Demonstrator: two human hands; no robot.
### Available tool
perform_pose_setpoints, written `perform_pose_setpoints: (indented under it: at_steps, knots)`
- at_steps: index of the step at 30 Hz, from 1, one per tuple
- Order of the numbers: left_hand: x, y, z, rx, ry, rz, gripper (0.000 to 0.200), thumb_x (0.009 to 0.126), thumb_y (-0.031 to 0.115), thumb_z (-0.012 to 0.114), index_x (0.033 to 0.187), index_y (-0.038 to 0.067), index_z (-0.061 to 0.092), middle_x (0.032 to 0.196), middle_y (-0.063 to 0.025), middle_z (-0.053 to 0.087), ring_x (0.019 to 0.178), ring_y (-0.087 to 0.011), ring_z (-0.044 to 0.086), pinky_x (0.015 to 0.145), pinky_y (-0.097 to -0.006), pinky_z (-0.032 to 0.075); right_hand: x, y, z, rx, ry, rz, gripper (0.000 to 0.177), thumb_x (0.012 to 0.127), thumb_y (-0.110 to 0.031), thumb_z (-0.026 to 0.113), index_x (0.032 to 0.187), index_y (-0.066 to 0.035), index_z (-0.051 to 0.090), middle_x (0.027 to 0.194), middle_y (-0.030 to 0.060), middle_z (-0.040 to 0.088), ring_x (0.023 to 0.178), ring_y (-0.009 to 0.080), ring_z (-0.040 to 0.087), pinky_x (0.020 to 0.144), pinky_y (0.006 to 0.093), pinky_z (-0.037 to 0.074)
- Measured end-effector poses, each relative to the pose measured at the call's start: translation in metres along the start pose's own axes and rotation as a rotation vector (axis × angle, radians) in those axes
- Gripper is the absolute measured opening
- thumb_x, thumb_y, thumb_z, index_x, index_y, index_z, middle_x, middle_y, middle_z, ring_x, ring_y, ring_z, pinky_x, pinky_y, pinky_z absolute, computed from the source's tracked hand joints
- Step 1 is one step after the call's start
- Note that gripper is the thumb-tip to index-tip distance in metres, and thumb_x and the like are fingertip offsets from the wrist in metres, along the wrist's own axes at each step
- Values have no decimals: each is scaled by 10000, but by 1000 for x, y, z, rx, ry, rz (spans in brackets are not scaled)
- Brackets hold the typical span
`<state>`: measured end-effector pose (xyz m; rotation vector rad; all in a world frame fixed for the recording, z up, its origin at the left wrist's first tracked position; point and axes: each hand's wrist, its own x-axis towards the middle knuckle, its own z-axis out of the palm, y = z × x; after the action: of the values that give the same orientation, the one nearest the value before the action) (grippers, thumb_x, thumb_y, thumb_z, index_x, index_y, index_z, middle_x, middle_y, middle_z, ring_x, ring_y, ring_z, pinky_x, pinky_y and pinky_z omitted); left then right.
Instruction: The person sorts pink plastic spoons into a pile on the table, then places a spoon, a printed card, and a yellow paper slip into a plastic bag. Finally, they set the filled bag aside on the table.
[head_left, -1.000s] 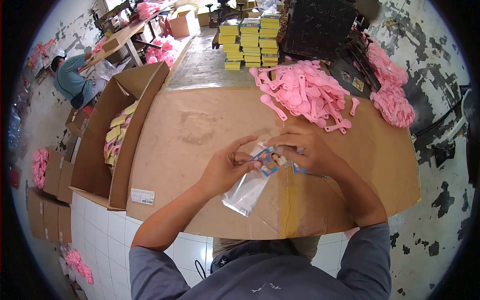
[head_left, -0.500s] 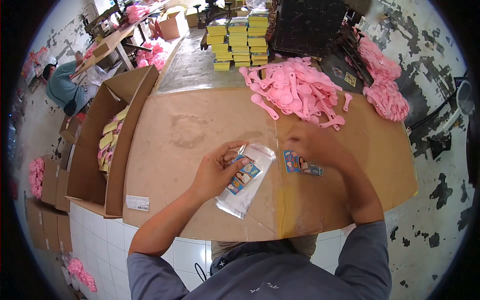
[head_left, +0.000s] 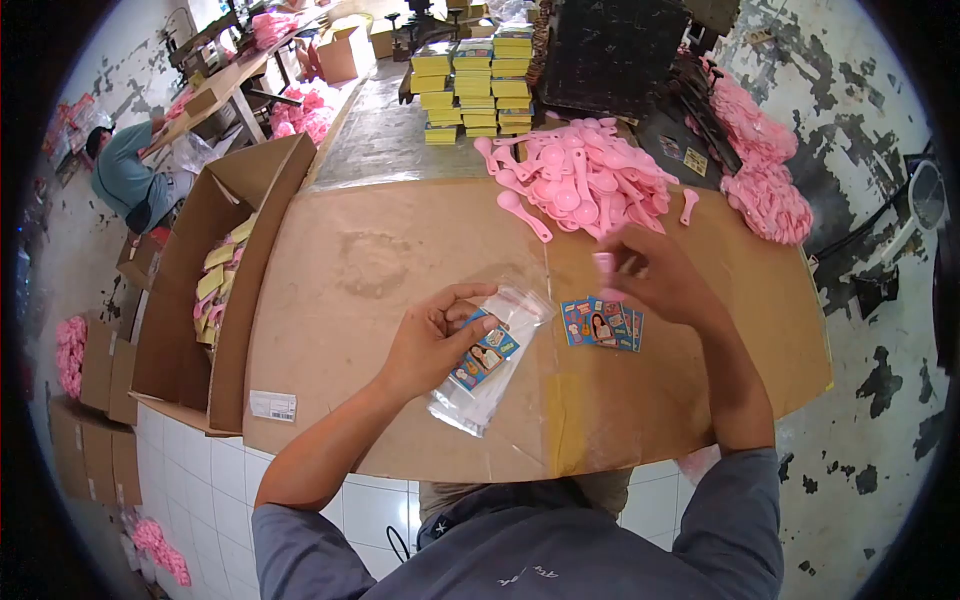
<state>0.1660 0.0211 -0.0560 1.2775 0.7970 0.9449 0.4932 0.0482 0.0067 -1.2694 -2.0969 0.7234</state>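
Note:
My left hand (head_left: 432, 338) is closed on a small printed card (head_left: 486, 357), thumb on top. Beneath that card lies a stack of clear plastic bags (head_left: 478, 410), also under my fingers. My right hand (head_left: 655, 278) pinches a pink scoop (head_left: 604, 268), slightly blurred, above the cardboard. Just below it, several more printed cards (head_left: 606, 326) lie fanned out on the cardboard-covered table (head_left: 400, 240). Beyond my right hand rises a heap of pink scoops (head_left: 580, 180), with one loose scoop (head_left: 690, 205) to its right.
At left stands a long open carton (head_left: 222, 300) holding yellow cards and pink items. Stacks of yellow-edged cards (head_left: 473, 85) and a black box (head_left: 612, 55) stand at the back. Pink bundles (head_left: 765, 185) lie at right. Another person (head_left: 135, 175) sits far left.
My right hand has come back from the heap's near edge with a pink scoop, uncovering more of the fanned cards. My left hand has hardly moved.

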Motion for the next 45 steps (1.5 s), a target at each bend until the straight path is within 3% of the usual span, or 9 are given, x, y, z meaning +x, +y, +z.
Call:
perform_pose_setpoints:
  at_steps: [5,13,18,21,24,31,33,36,45]
  knots:
    - [-3,-1,2,43,-57,33,388,994,38,670,1371,7,583,1002,-83,756,849,-64,675,723,-217,537,21,-41,54,620,113,-54,435,918,-9,734,1316,-31,558,1041,36,626,886,84,658,714,245,536]
    - [-7,9,3,120,-26,-103,335,1004,65,669,1328,-11,627,1044,-74,753,857,-50,662,712,-227,543,31,-58,71,703,120,-45,498,921,42,706,1349,-13,456,1067,83,610,881,123,678,711,253,570]
    - [-3,-7,2,15,4,18,317,1018,90,660,1315,-18,637,1063,-61,754,889,-51,666,748,-229,551,21,-46,103,756,213,-87,415,948,23,675,1319,-24,493,1101,88,606,935,150,675,795,290,571]
    - [-3,5,0,-100,-1,-42,326,1022,104,660,1324,-15,627,1083,-66,756,911,-54,672,780,-234,553,26,-27,95,187,109,-400,304,981,-33,645,1268,-13,547,1127,86,603,1055,186,652,911,351,531]
    - [-3,4,-4,-143,-50,-57,328,1021,123,666,1317,-12,625,1108,-76,755,929,-63,678,798,-242,557,26,-41,82,425,96,-224,221,985,-67,631,1195,1,622,1140,89,632,1147,216,617,978,384,482]
    - [-5,9,-6,-219,-221,-44,431,1028,184,663,1404,7,549,1249,-110,706,1103,-139,659,979,-302,519,29,-75,54,128,-131,-541,137,892,-73,724,1028,-54,739,1150,95,683,1143,269,630,974,414,495]
    - [-5,6,-3,-151,-154,157,491,1011,193,677,1439,12,517,1350,-126,645,1218,-167,606,1047,-328,475,28,-85,47,161,-95,-542,134,843,-87,776,974,-65,760,1127,78,695,1161,265,635,978,420,505]
    - [-6,12,-8,136,-165,362,571,968,184,709,1469,13,493,1461,-140,561,1345,-193,526,1116,-359,422,17,-121,20,-396,-114,-625,168,835,-76,774,1003,-72,764,1054,54,705,1119,248,656,985,399,510]
    - [-22,30,18,347,-76,452,581,916,118,757,1442,7,537,1299,-148,685,1193,-215,665,1010,-341,505,11,-125,30,-147,-55,-285,244,859,-78,763,1101,-45,756,1049,107,755,869,228,732,722,328,558]
